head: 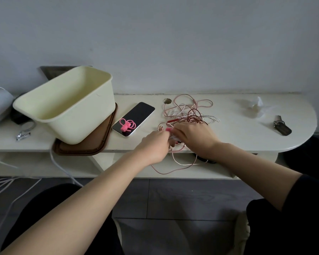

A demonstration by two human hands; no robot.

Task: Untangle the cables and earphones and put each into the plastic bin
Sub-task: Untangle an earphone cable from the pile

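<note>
A tangle of pink, dark red and white cables and earphones (189, 112) lies on the white shelf, with loops hanging over the front edge. My left hand (154, 146) and my right hand (193, 137) meet at the tangle's near side, fingers curled round thin cables there. The cream plastic bin (68, 102) stands tilted at the left on a brown tray (92, 146), its inside bare as far as I can see. A small pink coiled cable (126, 126) rests on a phone (133, 118) between bin and tangle.
A set of keys (282, 127) and crumpled clear plastic (256, 105) lie at the shelf's right end. A round cable hole (167, 101) sits behind the tangle. A metal clip (23, 135) lies left of the bin. White cords (63, 168) trail to the floor.
</note>
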